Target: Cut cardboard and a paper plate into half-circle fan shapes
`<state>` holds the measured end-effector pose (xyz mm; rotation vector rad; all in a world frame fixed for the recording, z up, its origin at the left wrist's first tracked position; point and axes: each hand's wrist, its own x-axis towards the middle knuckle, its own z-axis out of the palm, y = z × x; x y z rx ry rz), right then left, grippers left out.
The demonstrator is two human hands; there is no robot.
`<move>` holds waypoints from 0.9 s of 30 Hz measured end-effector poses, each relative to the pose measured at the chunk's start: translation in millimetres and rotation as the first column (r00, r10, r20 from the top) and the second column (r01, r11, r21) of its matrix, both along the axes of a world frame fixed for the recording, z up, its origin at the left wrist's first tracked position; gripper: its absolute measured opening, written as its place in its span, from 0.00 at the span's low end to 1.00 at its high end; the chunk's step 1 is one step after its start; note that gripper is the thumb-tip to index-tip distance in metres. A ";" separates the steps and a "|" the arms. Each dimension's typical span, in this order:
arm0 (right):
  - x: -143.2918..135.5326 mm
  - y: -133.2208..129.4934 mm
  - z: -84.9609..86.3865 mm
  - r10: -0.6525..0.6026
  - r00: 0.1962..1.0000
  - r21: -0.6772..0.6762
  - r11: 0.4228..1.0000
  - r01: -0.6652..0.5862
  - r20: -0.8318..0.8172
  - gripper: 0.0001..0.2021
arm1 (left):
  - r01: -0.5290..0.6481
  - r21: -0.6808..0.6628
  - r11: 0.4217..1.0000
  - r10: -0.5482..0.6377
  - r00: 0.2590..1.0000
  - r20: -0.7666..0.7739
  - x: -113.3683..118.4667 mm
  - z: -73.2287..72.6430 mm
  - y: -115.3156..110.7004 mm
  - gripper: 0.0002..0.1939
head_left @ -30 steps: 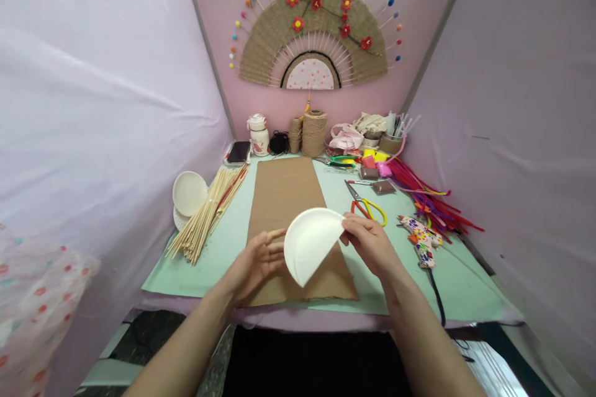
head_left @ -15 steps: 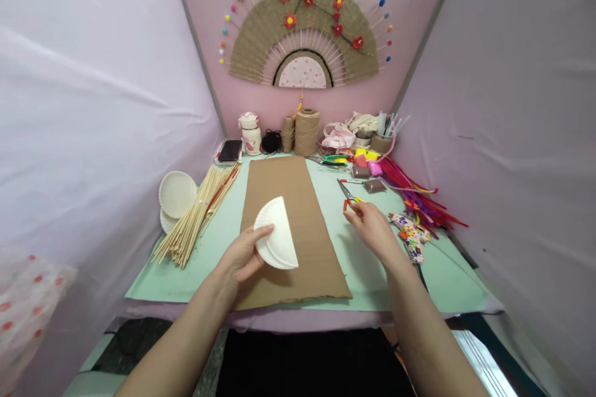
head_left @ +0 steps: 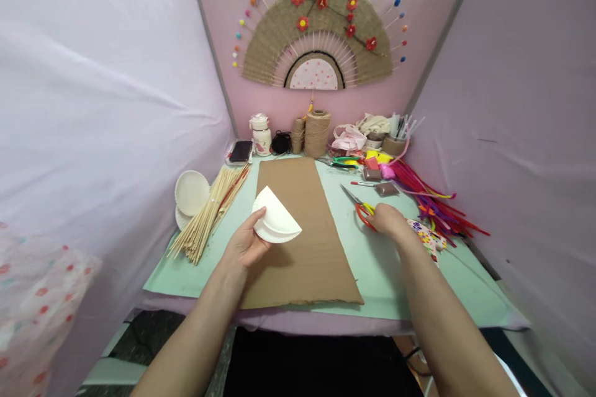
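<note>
A white paper plate (head_left: 279, 217), folded in half, is pinched between the thumb and fingers of my left hand (head_left: 246, 242). It is held above a brown cardboard sheet (head_left: 310, 273), its straight fold slanting down to the right. On the right side of the table, my right hand (head_left: 390, 221) is closed round the red and yellow handles of a pair of scissors (head_left: 352, 195). Their blades point away and to the left. A floral-patterned glue gun (head_left: 424, 236) lies just beyond my right wrist, which partly covers it.
Bamboo sticks (head_left: 205, 217) and white paper plates (head_left: 192, 192) lie at the left. Twine spools (head_left: 317, 135), a white bottle (head_left: 261, 136) and a phone (head_left: 241, 151) stand along the back. Pipe cleaners (head_left: 431, 195) spread at the right. A decorated fan (head_left: 274, 43) hangs on the back wall.
My right hand has closed on the scissors' handles, and the scissors have shifted slightly. My left hand has turned the folded plate so its fold slants more. The view has swung a little left.
</note>
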<state>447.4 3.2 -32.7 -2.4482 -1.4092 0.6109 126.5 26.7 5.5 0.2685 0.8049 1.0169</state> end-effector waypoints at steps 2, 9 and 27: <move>-8.1 -14.6 3.1 0.050 0.992 0.038 0.998 -0.046 -0.118 0.12 | -0.034 -0.001 0.999 0.034 0.999 0.039 -2.2 -0.6 4.1 0.22; -79.7 -92.7 -2.7 0.446 -0.049 0.449 0.892 -0.052 -0.894 0.42 | -0.043 0.013 0.999 0.040 0.984 0.172 -9.3 -1.7 12.3 0.25; -120.4 -121.2 -12.5 0.113 -0.591 0.334 0.900 -0.280 -0.799 0.44 | -0.001 0.211 0.977 -0.017 0.996 0.084 -2.6 2.0 2.9 0.22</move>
